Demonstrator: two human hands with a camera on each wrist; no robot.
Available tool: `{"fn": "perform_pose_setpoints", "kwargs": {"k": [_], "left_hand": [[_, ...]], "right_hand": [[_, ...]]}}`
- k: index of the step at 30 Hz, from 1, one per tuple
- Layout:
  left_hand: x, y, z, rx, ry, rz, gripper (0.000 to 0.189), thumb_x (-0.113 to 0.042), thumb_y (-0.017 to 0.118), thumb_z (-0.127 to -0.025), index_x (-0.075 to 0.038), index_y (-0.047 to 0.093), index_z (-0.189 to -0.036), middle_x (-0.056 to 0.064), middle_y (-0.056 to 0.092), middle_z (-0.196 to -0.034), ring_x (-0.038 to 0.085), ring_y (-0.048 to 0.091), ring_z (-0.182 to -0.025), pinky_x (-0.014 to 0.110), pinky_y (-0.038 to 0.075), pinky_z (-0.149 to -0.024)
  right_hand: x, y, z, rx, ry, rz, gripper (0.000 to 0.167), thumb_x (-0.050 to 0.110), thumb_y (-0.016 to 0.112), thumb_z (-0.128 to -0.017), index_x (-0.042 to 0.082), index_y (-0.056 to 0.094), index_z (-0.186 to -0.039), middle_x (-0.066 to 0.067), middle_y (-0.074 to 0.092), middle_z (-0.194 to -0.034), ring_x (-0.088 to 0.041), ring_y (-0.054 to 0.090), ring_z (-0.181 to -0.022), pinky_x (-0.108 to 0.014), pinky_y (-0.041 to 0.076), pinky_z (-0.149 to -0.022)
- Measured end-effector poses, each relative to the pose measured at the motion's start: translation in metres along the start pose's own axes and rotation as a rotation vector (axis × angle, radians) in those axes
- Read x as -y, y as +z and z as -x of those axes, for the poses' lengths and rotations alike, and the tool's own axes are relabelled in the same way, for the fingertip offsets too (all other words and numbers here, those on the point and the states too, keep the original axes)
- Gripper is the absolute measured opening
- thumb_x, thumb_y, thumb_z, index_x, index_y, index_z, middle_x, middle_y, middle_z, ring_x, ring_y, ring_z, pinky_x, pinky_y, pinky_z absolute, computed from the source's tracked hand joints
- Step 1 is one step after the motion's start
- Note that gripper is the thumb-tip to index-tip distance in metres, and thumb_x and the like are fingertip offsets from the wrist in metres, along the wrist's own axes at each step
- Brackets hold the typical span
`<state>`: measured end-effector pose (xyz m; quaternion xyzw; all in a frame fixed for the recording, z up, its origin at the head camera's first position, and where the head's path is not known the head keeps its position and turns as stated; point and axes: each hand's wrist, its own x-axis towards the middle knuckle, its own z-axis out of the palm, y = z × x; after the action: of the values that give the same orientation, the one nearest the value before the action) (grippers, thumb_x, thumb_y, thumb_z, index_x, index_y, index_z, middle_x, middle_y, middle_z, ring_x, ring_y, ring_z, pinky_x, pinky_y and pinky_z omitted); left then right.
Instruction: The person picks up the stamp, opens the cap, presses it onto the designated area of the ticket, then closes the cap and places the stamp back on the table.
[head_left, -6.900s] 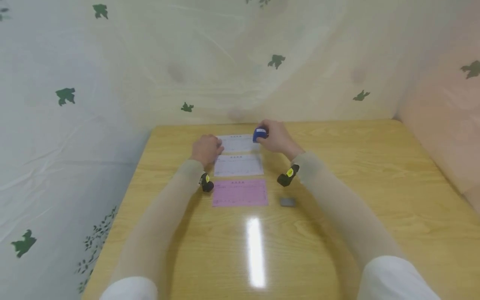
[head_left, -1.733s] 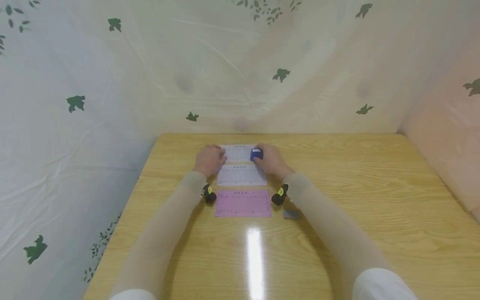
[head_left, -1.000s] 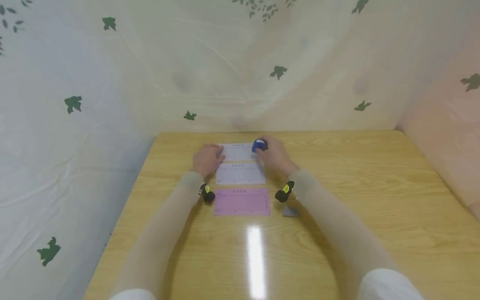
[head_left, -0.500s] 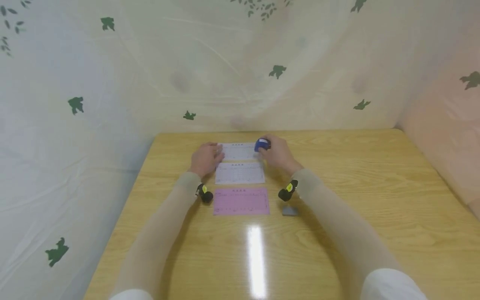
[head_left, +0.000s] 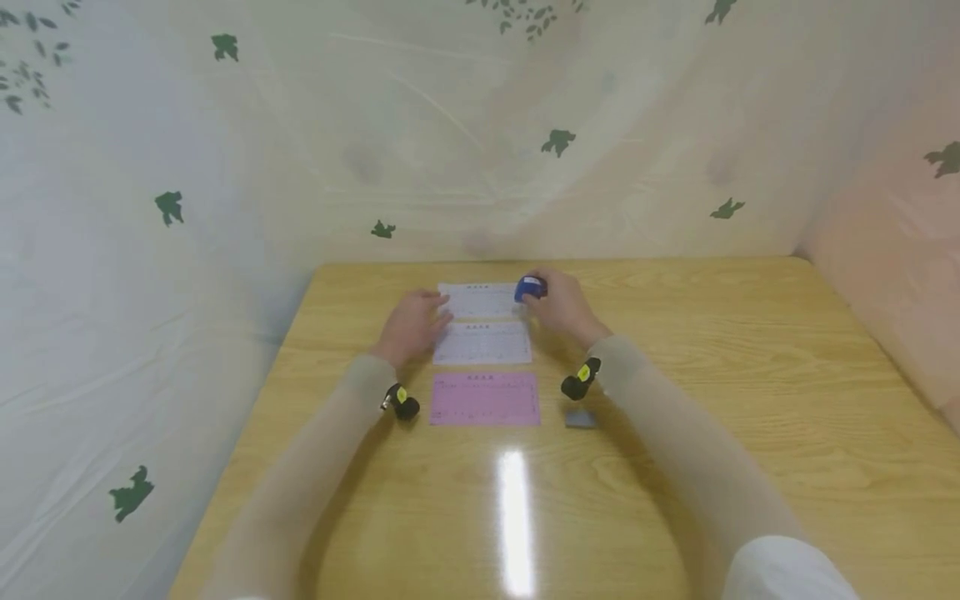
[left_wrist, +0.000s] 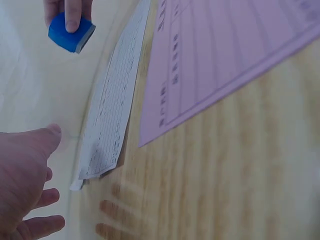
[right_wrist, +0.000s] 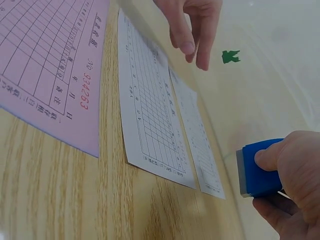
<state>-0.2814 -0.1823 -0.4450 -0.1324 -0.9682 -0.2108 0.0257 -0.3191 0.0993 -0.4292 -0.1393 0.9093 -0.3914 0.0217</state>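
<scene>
My right hand (head_left: pixel 561 308) grips a blue stamp (head_left: pixel 529 287) between thumb and fingers, close over the right end of the far white slip (head_left: pixel 480 302). In the right wrist view, the stamp (right_wrist: pixel 260 170) is tilted, its grey base facing left, off the paper. My left hand (head_left: pixel 416 321) hovers at the left ends of the far and middle slips, fingers spread and relaxed, holding nothing. The middle white slip (head_left: pixel 483 343) and a pink printed form (head_left: pixel 485 400) lie in a column nearer me.
A small flat grey piece (head_left: pixel 580 419) lies right of the pink form, below my right wrist. The wooden table (head_left: pixel 750 350) ends at a pale hanging sheet (head_left: pixel 637 183) with green bird prints, which also hangs along both sides.
My right hand has lifted the stamp from the far slip's right end and shifted slightly right. My left hand has come away from that slip's left edge, with its fingers more spread.
</scene>
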Motion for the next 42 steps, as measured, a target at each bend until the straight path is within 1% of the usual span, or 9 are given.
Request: {"fn": "perform_pose_setpoints", "kwargs": {"k": [4, 7, 13, 16, 19, 25, 32, 37, 42], "left_hand": [[-0.004, 0.0, 0.01, 0.027, 0.012, 0.003, 0.049, -0.03, 0.064, -0.107, -0.005, 0.058, -0.149, 0.021, 0.055, -0.157, 0.041, 0.051, -0.148, 0.056, 0.037, -0.129], [-0.008, 0.0, 0.018, 0.037, 0.009, 0.047, 0.05, -0.029, 0.065, -0.107, -0.005, 0.057, -0.15, 0.022, 0.054, -0.158, 0.042, 0.049, -0.149, 0.058, 0.036, -0.129], [-0.012, 0.007, 0.024, 0.055, 0.035, 0.035, 0.05, -0.03, 0.062, -0.109, -0.005, 0.056, -0.151, 0.02, 0.056, -0.158, 0.041, 0.049, -0.15, 0.056, 0.036, -0.129], [-0.013, 0.009, 0.027, 0.062, 0.021, 0.034, 0.05, -0.031, 0.061, -0.109, -0.006, 0.055, -0.152, 0.019, 0.054, -0.16, 0.04, 0.047, -0.152, 0.056, 0.035, -0.13], [-0.013, 0.01, 0.03, 0.067, 0.023, 0.015, 0.051, -0.032, 0.061, -0.109, -0.007, 0.055, -0.152, 0.018, 0.054, -0.16, 0.039, 0.047, -0.152, 0.055, 0.036, -0.13], [-0.016, 0.009, 0.031, 0.078, 0.065, -0.056, 0.05, -0.032, 0.062, -0.108, -0.007, 0.057, -0.151, 0.017, 0.054, -0.16, 0.039, 0.049, -0.15, 0.056, 0.038, -0.128], [-0.013, 0.013, 0.029, 0.096, 0.08, -0.1, 0.052, -0.036, 0.063, -0.107, -0.009, 0.057, -0.151, 0.016, 0.052, -0.162, 0.04, 0.051, -0.149, 0.057, 0.041, -0.125], [-0.011, 0.015, 0.028, 0.109, 0.078, -0.142, 0.051, -0.035, 0.065, -0.106, -0.008, 0.059, -0.149, 0.018, 0.056, -0.158, 0.04, 0.053, -0.146, 0.058, 0.044, -0.123], [-0.012, 0.012, 0.028, 0.113, 0.065, -0.18, 0.048, -0.035, 0.066, -0.105, -0.008, 0.063, -0.145, 0.018, 0.062, -0.151, 0.038, 0.058, -0.141, 0.055, 0.048, -0.121]], "right_hand": [[-0.002, 0.0, -0.001, 0.001, 0.004, -0.003, 0.043, 0.015, 0.069, -0.103, 0.001, 0.058, -0.142, -0.021, 0.065, -0.141, -0.038, 0.065, -0.13, -0.051, 0.056, -0.113], [-0.001, 0.0, -0.002, 0.003, -0.003, 0.008, 0.043, 0.016, 0.068, -0.104, 0.001, 0.058, -0.143, -0.022, 0.065, -0.141, -0.038, 0.064, -0.13, -0.051, 0.055, -0.114], [0.001, -0.002, -0.003, 0.004, -0.005, 0.018, 0.043, 0.017, 0.068, -0.104, 0.001, 0.058, -0.143, -0.022, 0.066, -0.142, -0.038, 0.064, -0.131, -0.052, 0.054, -0.115], [0.002, -0.003, -0.002, 0.006, 0.003, 0.01, 0.043, 0.017, 0.069, -0.103, 0.002, 0.059, -0.142, -0.021, 0.066, -0.141, -0.038, 0.064, -0.131, -0.053, 0.054, -0.115], [0.002, -0.004, -0.002, 0.013, 0.005, 0.016, 0.042, 0.017, 0.068, -0.104, 0.002, 0.059, -0.142, -0.021, 0.066, -0.142, -0.038, 0.064, -0.132, -0.053, 0.053, -0.116], [0.001, -0.004, -0.002, 0.009, 0.006, 0.028, 0.041, 0.017, 0.067, -0.104, 0.002, 0.059, -0.141, -0.021, 0.066, -0.141, -0.038, 0.064, -0.131, -0.052, 0.054, -0.114], [-0.001, -0.004, -0.004, -0.003, -0.016, 0.031, 0.039, 0.017, 0.069, -0.103, 0.001, 0.061, -0.138, -0.021, 0.067, -0.139, -0.038, 0.065, -0.129, -0.052, 0.056, -0.113], [-0.001, -0.004, -0.004, -0.007, -0.037, 0.045, 0.04, 0.016, 0.069, -0.103, 0.0, 0.06, -0.139, -0.023, 0.067, -0.139, -0.039, 0.066, -0.128, -0.053, 0.056, -0.112], [0.001, -0.004, -0.003, -0.013, -0.044, 0.049, 0.04, 0.017, 0.069, -0.103, 0.001, 0.061, -0.139, -0.022, 0.068, -0.138, -0.039, 0.066, -0.127, -0.052, 0.056, -0.111]]}}
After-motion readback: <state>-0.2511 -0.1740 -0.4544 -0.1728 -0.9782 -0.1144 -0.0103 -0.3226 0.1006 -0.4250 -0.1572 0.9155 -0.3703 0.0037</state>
